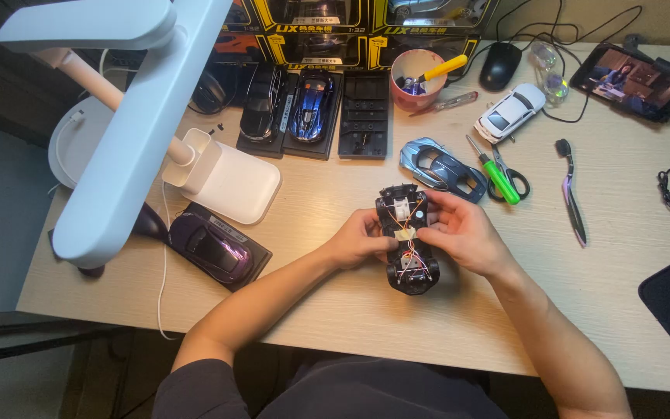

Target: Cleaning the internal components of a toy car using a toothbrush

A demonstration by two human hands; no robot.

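Observation:
A black toy car chassis [407, 247] with exposed thin wires and a white part inside is held over the wooden desk [350, 295]. My left hand [360, 238] grips its left side. My right hand [463, 231] grips its right side, with fingertips on the wiring near the middle. A grey-blue car body shell [442, 167] lies on the desk just beyond the chassis.
A white desk lamp [129, 116] reaches over the left. A purple model car [211, 246] sits on a black base. Black and blue cars [309, 107] stand on bases behind. A green screwdriver [495, 172], scissors [512, 178], a white car [510, 112], a pink cup [418, 78], a mouse [499, 64] and a phone [634, 80] lie at right.

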